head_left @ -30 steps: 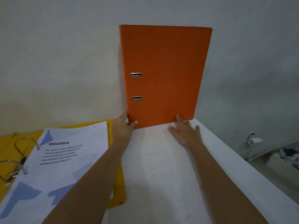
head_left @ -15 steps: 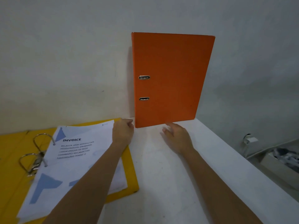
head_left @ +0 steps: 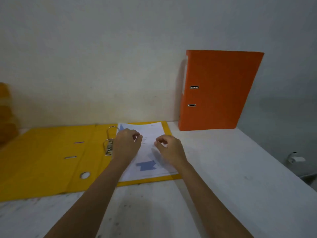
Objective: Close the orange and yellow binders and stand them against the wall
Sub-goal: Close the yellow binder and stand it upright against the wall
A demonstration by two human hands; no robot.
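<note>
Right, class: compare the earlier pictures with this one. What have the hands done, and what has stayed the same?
Both hands have let go of the orange binder and moved left. The left hand and right hand now hover, loosely curled, over the papers in the yellow binder, gripping nothing. Unchanged: the orange binder stands closed against the wall; the yellow one lies open on the table.

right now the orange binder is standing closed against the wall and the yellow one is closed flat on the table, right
Not quite. The head view shows the yellow binder lying open, rings and papers exposed. The orange binder does stand closed against the wall.
</note>
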